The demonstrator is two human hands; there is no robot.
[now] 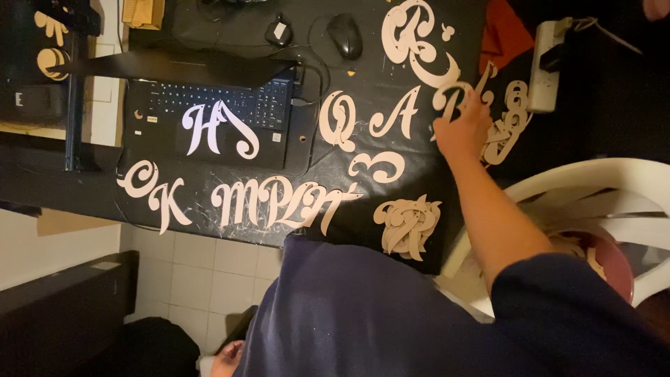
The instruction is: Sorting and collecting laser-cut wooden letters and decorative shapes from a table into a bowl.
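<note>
The right hand [462, 129] was extended well forward on a bare forearm, the arm running diagonally up from a dark blue sleeve at the lower right. The wrist was straight; the back of the hand faced the camera. The fingers [477, 98] were curled and closed on a pale wooden cut-out letter [447, 98], gripping it at the fingertips. The left hand [227, 361] hung low at the bottom edge of the view, only partly visible, away from the surface, its pose not discernible.
</note>
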